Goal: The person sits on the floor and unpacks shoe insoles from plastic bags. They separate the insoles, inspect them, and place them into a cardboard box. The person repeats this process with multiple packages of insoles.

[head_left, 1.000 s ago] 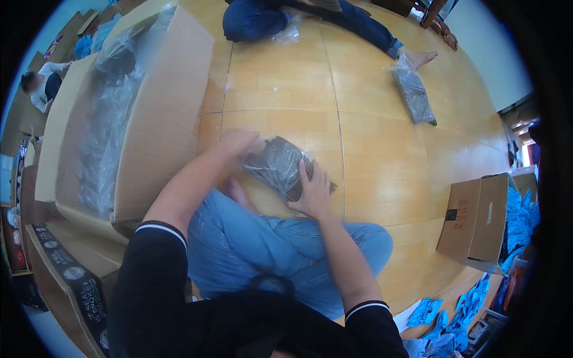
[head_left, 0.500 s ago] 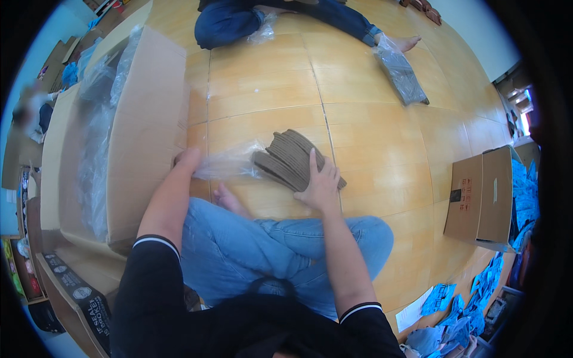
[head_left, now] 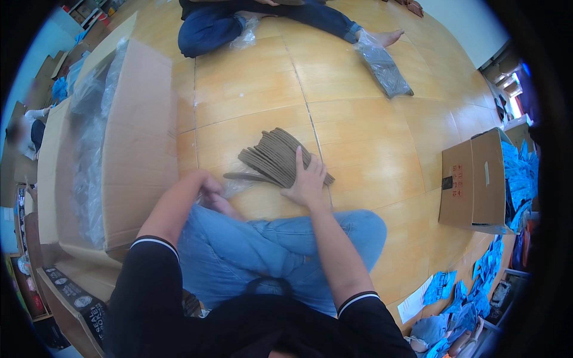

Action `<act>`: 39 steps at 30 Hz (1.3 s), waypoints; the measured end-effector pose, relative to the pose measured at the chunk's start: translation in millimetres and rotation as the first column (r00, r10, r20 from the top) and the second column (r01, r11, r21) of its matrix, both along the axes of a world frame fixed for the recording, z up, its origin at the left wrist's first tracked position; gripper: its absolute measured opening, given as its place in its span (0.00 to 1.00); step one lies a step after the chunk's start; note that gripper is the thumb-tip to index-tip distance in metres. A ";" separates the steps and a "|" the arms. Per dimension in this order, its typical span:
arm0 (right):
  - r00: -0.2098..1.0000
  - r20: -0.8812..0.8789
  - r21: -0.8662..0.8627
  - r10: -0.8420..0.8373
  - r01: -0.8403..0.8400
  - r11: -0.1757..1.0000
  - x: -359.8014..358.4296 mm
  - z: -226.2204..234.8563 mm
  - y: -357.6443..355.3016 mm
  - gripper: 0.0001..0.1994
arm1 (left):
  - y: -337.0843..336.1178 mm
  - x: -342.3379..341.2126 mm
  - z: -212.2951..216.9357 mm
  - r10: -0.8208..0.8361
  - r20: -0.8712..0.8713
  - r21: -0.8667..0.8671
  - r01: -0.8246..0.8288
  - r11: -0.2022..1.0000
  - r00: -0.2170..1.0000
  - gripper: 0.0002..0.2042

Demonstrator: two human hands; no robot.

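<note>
The clear bag [head_left: 240, 185] has come off the brown strips [head_left: 270, 156], so they are now bare and loose on the floor [head_left: 373, 155]. The right hand [head_left: 307, 179] spreads wide over one end; the left hand [head_left: 207, 182] curls near the bag, and I cannot tell what it holds.

The fingers of the left hand [head_left: 209, 182] are indistinct and partly turned out of sight, so that its grip cannot be told; a clear plastic bag [head_left: 240, 187] is partly hidden by the fanned stack of brown strips [head_left: 273, 157], itself partly covered by the right hand [head_left: 309, 184]. The upper edge cuts off the seated co-worker [head_left: 206, 34] at the torso, and a second person [head_left: 27, 138], far left, is blurred. Wrinkled plastic sheeting [head_left: 89, 158] obscures the large carton's [head_left: 140, 140] contents.
</note>
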State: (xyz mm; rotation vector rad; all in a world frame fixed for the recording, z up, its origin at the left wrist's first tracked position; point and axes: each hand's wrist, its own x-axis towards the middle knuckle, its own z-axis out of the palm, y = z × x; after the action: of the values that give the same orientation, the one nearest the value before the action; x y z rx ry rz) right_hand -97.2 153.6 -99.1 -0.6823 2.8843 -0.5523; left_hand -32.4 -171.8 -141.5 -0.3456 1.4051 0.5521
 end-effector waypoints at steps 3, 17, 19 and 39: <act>1.000 -0.011 -0.013 0.004 -0.004 1.000 0.2 -0.6 0.8 0.64 | 12.6 7.0 -32.6 -0.058 0.051 -0.013 0.059 0.998 0.997 0.17; 0.961 0.007 -0.052 -0.277 0.277 0.959 -12.0 6.3 3.2 0.63 | 41.2 -6.4 2.1 -0.595 -0.442 -0.346 0.484 0.804 0.671 0.17; 0.957 0.002 -0.027 -0.290 0.290 0.957 -11.9 4.2 3.0 0.63 | 51.9 -18.2 25.6 -0.468 -0.678 -0.477 0.145 0.867 0.566 0.20; 0.998 -0.030 -0.086 -0.060 0.057 0.995 -3.9 -10.0 -10.9 0.63 | 90.0 -81.5 -1.5 0.174 -0.959 0.277 -0.611 0.742 -0.223 0.28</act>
State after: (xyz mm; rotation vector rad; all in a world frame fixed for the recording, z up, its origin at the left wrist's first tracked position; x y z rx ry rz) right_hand -101.1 142.7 -109.1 -0.6255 2.9344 -0.6815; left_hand -113.8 -81.9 -143.0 -0.7962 3.0052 1.3551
